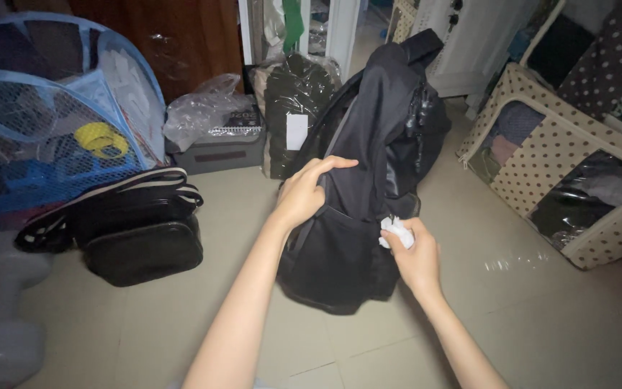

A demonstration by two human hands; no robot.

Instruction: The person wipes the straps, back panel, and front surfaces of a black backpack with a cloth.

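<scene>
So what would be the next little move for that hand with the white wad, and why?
Probably push the white wad deeper into the black backpack. The right hand holds it at the front pocket's edge, still partly showing, while the left hand pinches the fabric above.

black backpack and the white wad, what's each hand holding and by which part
The left hand pinches the black fabric backpack by a fold on its front panel. The right hand grips a crumpled white paper wad at the backpack's front pocket.
</scene>
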